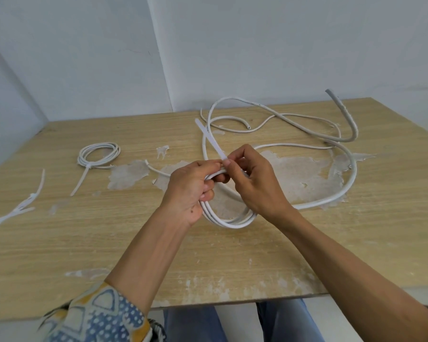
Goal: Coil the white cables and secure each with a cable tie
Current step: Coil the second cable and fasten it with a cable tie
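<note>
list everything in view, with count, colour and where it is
coil being tied: one, white, held over the table's middle
cable tie: one, white, sticking up from the hands
tied coil: one, white, table's left
spare cable ties: a few, white, left edge
uncoiled cables: several, white, tangled far right
table: one, light wood, worn patches
left hand: grips the coil
right hand: pinches the cable tie

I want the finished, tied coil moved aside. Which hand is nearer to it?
Left. The left hand, gripping the loose coil, is to the right of the tied coil; the right hand, pinching a cable tie, lies farther right, beyond the left.
</note>
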